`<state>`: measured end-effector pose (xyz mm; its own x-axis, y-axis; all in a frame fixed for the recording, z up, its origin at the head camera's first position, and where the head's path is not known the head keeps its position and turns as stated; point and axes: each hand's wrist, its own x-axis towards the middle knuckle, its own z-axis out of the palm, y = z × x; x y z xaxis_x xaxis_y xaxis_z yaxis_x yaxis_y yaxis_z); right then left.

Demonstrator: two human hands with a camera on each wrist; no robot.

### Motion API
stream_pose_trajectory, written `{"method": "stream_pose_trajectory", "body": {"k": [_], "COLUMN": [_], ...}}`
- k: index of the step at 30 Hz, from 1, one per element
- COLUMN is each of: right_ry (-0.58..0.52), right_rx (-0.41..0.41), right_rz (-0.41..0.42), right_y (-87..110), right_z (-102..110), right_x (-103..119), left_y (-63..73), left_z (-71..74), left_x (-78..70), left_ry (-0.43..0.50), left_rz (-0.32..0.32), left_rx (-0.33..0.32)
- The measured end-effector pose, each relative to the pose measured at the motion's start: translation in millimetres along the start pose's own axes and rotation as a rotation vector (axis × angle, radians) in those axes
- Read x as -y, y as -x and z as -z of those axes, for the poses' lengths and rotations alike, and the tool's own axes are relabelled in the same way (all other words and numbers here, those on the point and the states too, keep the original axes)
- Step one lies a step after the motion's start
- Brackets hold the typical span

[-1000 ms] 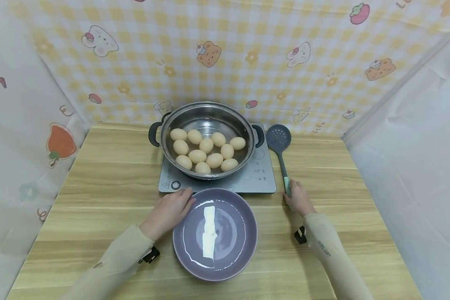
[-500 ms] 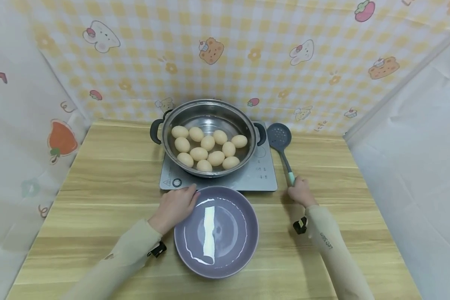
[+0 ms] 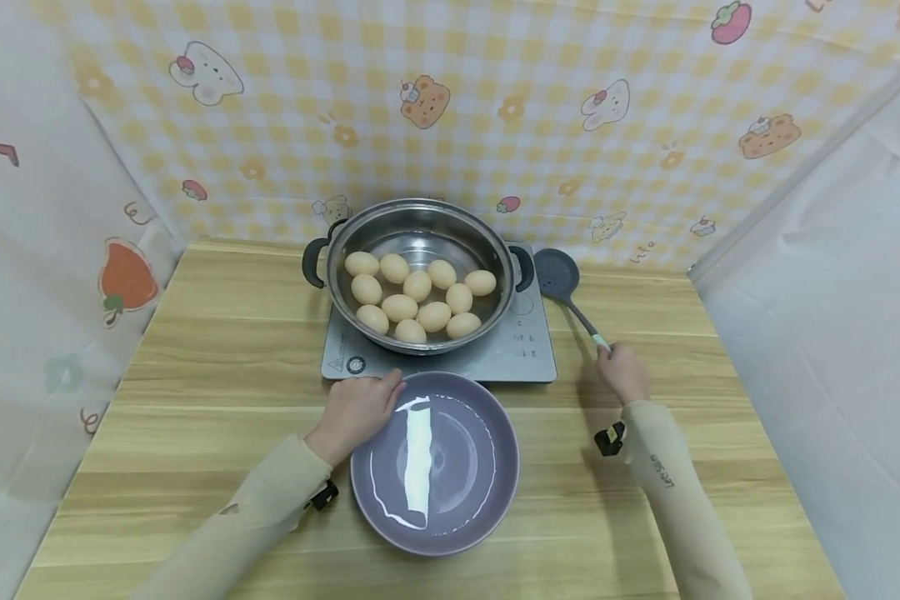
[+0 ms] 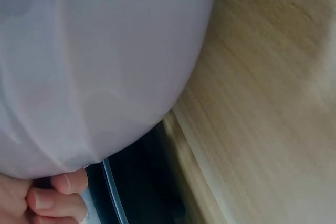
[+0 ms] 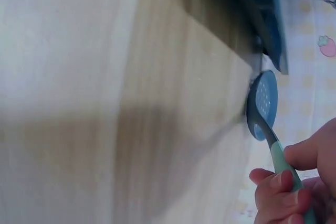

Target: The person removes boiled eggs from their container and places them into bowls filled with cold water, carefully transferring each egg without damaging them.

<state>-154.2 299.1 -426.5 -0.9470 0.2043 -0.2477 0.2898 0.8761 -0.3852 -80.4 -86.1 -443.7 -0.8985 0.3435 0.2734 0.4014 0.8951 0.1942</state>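
My right hand (image 3: 625, 372) grips a grey slotted skimmer (image 3: 557, 273) by its mint-green handle. In the right wrist view the thumb and curled fingers (image 5: 278, 198) wrap that handle, and the perforated bowl points away from the hand. At the upper left rim of a glossy purple plate (image 3: 457, 479), my left hand (image 3: 354, 415) pinches the edge, thumb on top. Curled fingertips (image 4: 60, 200) show just past the plate's edge in the left wrist view. Behind the plate, a steel pot (image 3: 417, 237) holds several light-brown eggs (image 3: 400, 307).
The pot stands on a grey induction cooktop (image 3: 487, 364). Black handles (image 3: 525, 268) stick out at both sides of the pot. A yellow checked cloth (image 3: 465, 150) hangs behind the wooden table (image 3: 217, 333), with pale sheets at left and right.
My right hand has picked up the skimmer's handle end, moving it up and to the right, so the skimmer is now more slanted. My left hand stays on the plate's rim.
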Motion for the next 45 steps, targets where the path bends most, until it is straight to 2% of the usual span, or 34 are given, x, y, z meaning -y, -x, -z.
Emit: {"method": "stream_pose_trajectory", "body": {"k": [4,8,14,19,25,29,38,45], "right_ry": [0.021,0.041,0.089,0.144,0.235,0.292,0.313,0.310], "right_rx": [0.008,-0.041,-0.198,-0.370,-0.629,-0.741,-0.773,-0.784], "right_rz": [0.004,0.061,0.149,0.265,0.471,0.569,0.664,0.700], "right_y": [3.8,13.1,27.9,43.0,52.7,51.6,46.2,47.0], "right_z": [17.8,39.2,63.3,72.5,67.6,57.9,35.1,24.4], "right_x": [2.4,7.8,21.2,41.2,65.6,77.9,96.5,103.2], "left_y": [-0.4,-0.1,1.1,1.4,1.1,0.6,1.7,2.4], "left_z": [-1.4,-2.3,-1.7,-1.3,-1.8,-2.9,-3.2,-4.1], "left_x": [1.0,1.3,0.9,0.6,0.3,0.4,0.1,-0.6], "left_ry": [-0.009,-0.013,-0.022,-0.024,-0.025,-0.023,-0.018,-0.022], "left_rz": [-0.020,-0.028,-0.032,-0.029,-0.028,-0.040,-0.036,-0.040], "left_rx": [-0.018,-0.027,-0.046,-0.049,-0.057,-0.076,-0.066,-0.081]}}
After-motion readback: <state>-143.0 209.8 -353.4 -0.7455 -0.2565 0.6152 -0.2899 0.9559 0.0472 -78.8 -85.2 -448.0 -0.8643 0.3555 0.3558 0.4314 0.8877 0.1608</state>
